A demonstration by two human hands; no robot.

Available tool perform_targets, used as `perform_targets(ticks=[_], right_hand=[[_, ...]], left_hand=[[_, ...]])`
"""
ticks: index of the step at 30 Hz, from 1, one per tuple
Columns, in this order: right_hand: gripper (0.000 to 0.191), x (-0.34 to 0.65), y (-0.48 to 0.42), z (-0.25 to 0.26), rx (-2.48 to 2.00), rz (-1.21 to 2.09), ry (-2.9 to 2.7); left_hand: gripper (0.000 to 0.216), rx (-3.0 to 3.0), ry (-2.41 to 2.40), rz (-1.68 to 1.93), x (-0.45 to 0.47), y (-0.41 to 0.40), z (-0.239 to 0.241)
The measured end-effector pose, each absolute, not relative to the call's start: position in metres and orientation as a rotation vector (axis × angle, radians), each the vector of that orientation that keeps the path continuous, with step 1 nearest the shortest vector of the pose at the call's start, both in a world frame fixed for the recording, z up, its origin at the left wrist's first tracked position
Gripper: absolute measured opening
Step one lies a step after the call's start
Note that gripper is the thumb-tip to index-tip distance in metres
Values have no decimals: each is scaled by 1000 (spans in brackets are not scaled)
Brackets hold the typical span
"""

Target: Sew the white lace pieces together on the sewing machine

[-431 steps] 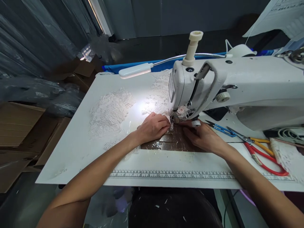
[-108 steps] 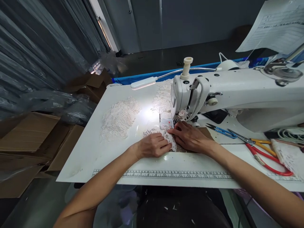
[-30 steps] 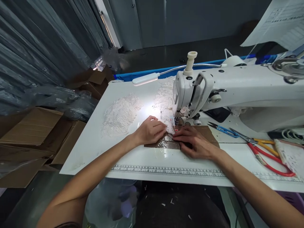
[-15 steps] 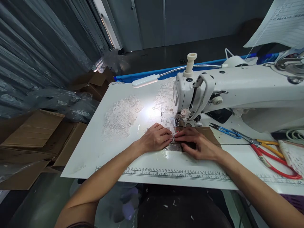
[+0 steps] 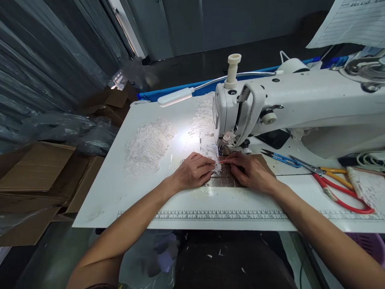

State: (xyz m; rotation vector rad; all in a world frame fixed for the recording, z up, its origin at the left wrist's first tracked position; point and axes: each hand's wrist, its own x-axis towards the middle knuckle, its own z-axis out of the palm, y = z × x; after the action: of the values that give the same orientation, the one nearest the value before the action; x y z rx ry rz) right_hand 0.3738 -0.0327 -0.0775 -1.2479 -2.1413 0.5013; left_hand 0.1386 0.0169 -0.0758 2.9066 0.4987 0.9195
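Observation:
A strip of white lace (image 5: 217, 167) lies in front of the needle of the white sewing machine (image 5: 303, 96). My left hand (image 5: 194, 171) is closed at the lace's left side, fingertips pressed together on it. From the right, my right hand (image 5: 252, 172) pinches the lace edge close to the presser foot (image 5: 223, 150); its fingertips are partly hard to make out. Under the right hand lies a brown board (image 5: 233, 180) beside the machine's bed. More white lace (image 5: 203, 120) runs out behind the needle, and a heap of lace (image 5: 147, 146) sits to the left.
A lit lamp (image 5: 176, 97) on a bendy neck hangs over the white table (image 5: 105, 200). Blue snips (image 5: 284, 158) and red-and-yellow-handled scissors (image 5: 337, 188) lie to the right. A printed ruler (image 5: 216, 216) runs along the front edge. Cardboard boxes (image 5: 39, 168) stand at left.
The view has shifted slightly. My right hand's fingers have drawn in near the presser foot, uncovering more of the brown board. My left hand stays on the lace.

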Motion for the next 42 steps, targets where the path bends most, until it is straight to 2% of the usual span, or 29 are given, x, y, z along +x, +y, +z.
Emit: perform_targets(ticks=[7,12,20,33,42], right_hand=[[32,375,-34,-73,-1172,513,-2144],[37,367,-39,-70,-1040,470,-2384],[34,367,-40,-68,-1044,451,-2459],[38,368,-39,-71,-1033,444,-2424],[35,368,-39,-70,-1046,444,-2438]], left_hand=[[11,2682,538,1040,139,17,-77],[14,2529,629,1060,138,16,-76],[13,2803,496,816,137,20,-70],[13,2732,443,1035,139,19,-75],[9,2809,488,924,138,15,-74]])
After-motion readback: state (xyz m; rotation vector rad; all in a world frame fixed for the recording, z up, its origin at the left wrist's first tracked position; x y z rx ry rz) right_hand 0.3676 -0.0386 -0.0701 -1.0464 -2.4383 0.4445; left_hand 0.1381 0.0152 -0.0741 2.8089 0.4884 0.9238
